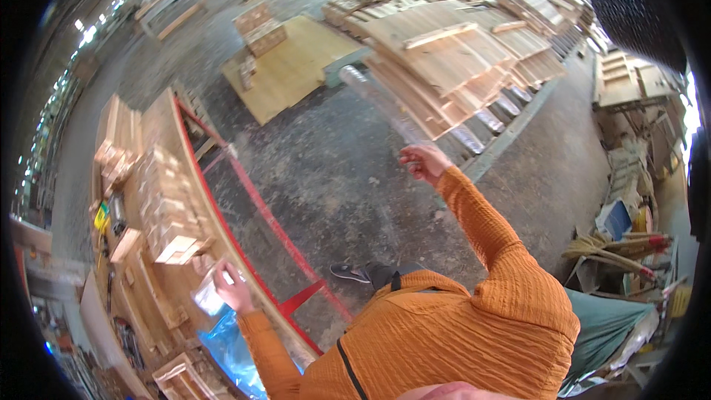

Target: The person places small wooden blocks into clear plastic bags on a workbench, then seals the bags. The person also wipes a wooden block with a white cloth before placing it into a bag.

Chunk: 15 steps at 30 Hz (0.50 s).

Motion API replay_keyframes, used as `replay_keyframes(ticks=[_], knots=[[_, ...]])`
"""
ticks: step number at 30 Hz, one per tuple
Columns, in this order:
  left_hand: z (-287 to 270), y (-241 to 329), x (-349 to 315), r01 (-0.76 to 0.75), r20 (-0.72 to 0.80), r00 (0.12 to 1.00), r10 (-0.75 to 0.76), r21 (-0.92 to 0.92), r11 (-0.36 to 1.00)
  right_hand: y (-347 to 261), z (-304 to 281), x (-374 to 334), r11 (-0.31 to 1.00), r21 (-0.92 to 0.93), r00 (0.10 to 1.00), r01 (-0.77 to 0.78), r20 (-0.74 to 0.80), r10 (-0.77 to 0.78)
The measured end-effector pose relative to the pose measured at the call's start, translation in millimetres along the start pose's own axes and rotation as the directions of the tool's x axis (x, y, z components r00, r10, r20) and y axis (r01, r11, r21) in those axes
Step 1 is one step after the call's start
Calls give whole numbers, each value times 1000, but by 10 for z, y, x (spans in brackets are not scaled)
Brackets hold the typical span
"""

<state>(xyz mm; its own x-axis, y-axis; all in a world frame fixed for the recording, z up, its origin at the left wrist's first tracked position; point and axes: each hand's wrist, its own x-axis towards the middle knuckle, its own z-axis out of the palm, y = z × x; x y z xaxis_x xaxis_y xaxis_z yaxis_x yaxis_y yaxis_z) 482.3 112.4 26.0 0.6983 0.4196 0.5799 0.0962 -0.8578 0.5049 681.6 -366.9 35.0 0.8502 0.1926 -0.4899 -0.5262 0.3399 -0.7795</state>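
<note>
Hands well apart, a person in an orange top (452,326) stands beside a long wooden surface (161,112) with a red edge in a workshop. At left, the left hand (235,290) bends its fingers over a pale, shiny packet (208,298) on the surface; blur makes it impossible to tell whether the fingers grasp it or merely touch it. Just below the packet, toward the person, lies a crumpled blue plastic bag (231,352), partly behind the left forearm. At right, the right hand (426,162) is raised over the floor (318,200), its fingers loosely curled; whether it holds anything small cannot be told. From this view it appears near the end of a clear-wrapped roll (379,105) and a stack of wooden boards (437,41).

Rows of wooden blocks (169,204) sit on the surface beyond the left hand, with a yellow-and-green item (101,215) to their left. A small wooden frame (181,384) lies at the near end. Farther off, a plywood sheet (307,59) carries more block bundles (261,30). A red strip (259,207) curves along the floor, and at right brooms (603,250) lie near a green cloth (607,326).
</note>
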Motion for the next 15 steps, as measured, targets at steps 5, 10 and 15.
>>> replay_keyframes(ticks=[5,10,15], knots=[[291,977,-986,167,291,950,-113,-169,971,-678,-1791,-436,846,437,951,307,-188,-248],[501,1592,-1355,239,363,919,-151,-213,947,-1522,-3027,-483,575,613,832,542,-485,-268],[1118,2368,-1090,240,337,930,-143,-266,934,-2356,-3685,193,519,587,764,621,-602,-233]])
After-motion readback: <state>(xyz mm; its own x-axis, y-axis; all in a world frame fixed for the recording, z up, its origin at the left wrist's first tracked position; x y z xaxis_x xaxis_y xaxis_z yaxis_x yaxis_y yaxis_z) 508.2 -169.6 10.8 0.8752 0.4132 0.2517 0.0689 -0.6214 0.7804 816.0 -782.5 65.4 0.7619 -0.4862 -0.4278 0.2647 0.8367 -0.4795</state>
